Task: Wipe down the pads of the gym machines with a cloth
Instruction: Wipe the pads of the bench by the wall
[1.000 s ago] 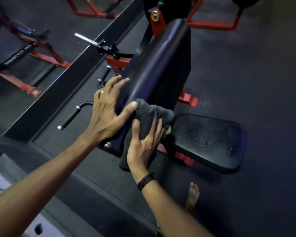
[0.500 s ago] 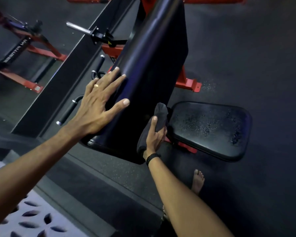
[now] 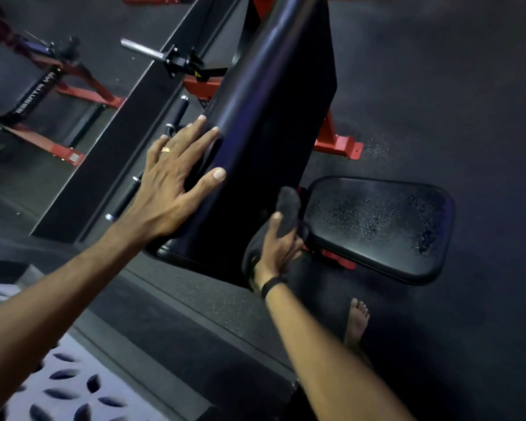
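Observation:
A tall black back pad (image 3: 264, 123) of a red-framed machine tilts up through the middle of the view. My left hand (image 3: 176, 180) rests flat on its left edge, fingers spread, a ring on one finger. My right hand (image 3: 278, 244) grips a dark grey cloth (image 3: 287, 205) against the pad's lower right side, near its bottom corner. The black seat pad (image 3: 377, 226) lies just right of the cloth, speckled with droplets.
A black partition (image 3: 119, 141) runs diagonally on the left, with a chrome bar (image 3: 142, 50) and black handles (image 3: 126, 197) beside the pad. Another red-framed machine (image 3: 43, 95) stands far left. My bare foot (image 3: 357, 323) is on the dark rubber floor.
My right hand slid the cloth from the pad's front face down and round to its lower right side. The left hand stayed on the pad's left edge. My view came closer.

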